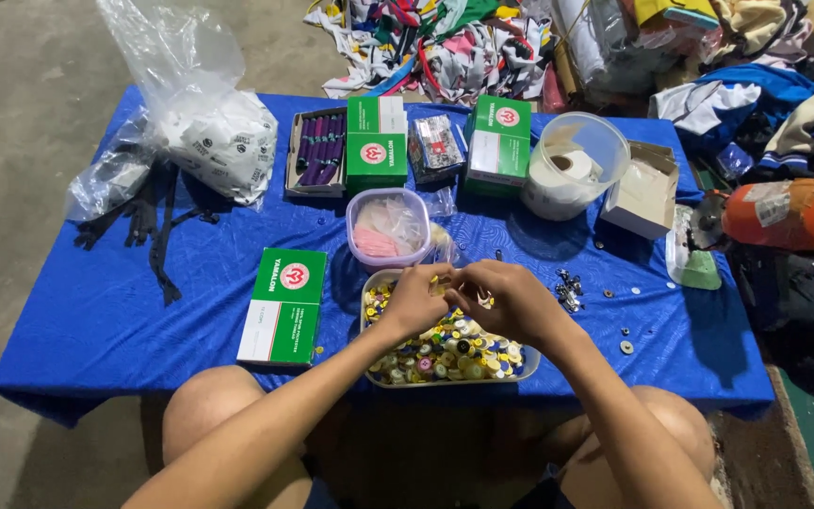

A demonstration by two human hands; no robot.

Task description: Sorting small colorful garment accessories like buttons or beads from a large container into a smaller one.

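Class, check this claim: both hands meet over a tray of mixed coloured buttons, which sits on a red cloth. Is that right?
Not quite. The head view shows the left hand and right hand meeting over the tray of buttons, but the cloth is blue, not red.

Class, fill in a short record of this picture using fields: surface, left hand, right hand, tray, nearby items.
surface: low table with a blue cloth
left hand: left hand over the tray, fingertips meeting the right hand's
right hand: right hand over the tray; what the fingers pinch is too small to tell
tray: tray full of small coloured buttons
nearby items: green box left of tray; pink-rimmed tub behind it; small metal parts to the right
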